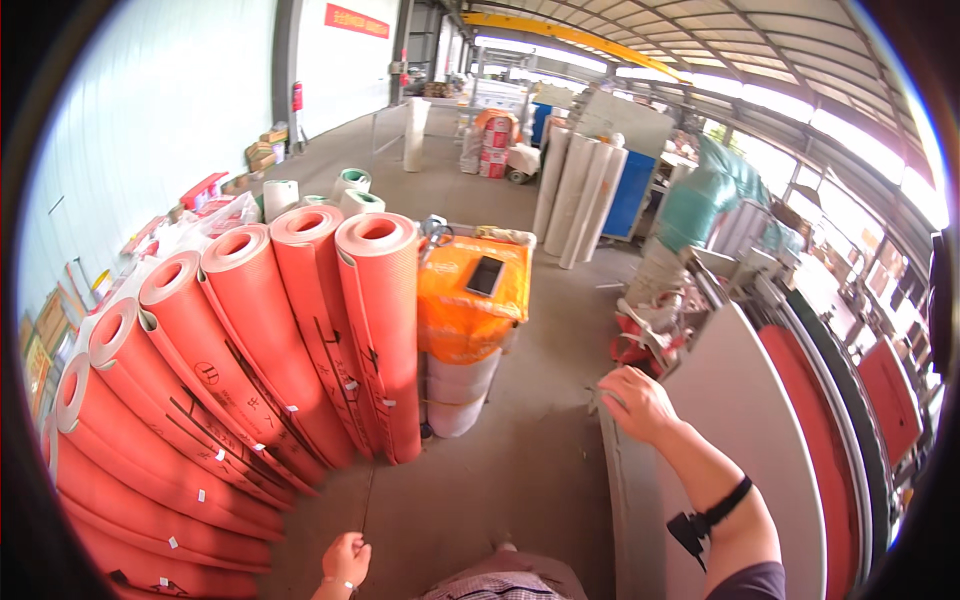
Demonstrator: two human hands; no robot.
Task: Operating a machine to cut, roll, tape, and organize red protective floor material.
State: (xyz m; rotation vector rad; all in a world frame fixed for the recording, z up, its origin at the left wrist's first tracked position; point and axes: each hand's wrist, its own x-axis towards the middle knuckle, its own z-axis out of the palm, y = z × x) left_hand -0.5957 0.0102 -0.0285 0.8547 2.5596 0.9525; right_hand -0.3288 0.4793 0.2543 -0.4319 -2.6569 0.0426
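Observation:
My left hand (346, 560) is low in the picture, above the floor, with its fingers curled in. Whatever it may hold is too small to make out. A thin dark line on the floor runs toward it. My right hand (638, 402) is stretched forward at the far end of a long pale board-topped table (745, 420), its fingers bent together; I cannot see anything in its grip. A black strap with a small box (690, 530) is around my right forearm. On my left stand several upright red rolls of sheet material (378, 330), marked with black writing.
Beside the red rolls, an orange bag (470, 330) sits on a white wrapped bundle (460, 395), with a dark phone (486, 275) on top. Farther ahead are tall white rolls (580, 195), a blue panel (628, 195) and a green wrapped bundle (700, 200). A red sheet (815, 440) lies right of the table.

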